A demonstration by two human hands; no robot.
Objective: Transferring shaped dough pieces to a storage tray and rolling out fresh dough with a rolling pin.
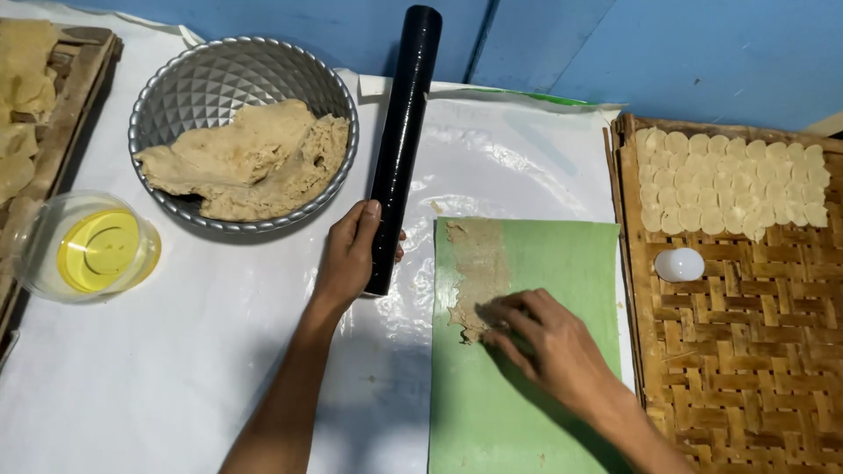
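White tabletop (pixel 176 369), black roller (pixel 401 149) lengthwise, away from left hand (pixel 347 254)

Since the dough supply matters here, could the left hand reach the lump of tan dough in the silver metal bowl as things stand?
Probably yes. The left hand rests on the black cylindrical roller, just below and right of the silver metal bowl. Nothing lies between it and the tan dough, though its grip on the roller would need releasing first.

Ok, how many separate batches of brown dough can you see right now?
3: a lump of brown dough in the silver metal bowl, a thin rolled strip on the green sheet, pieces at the far-left edge, partly cut off.
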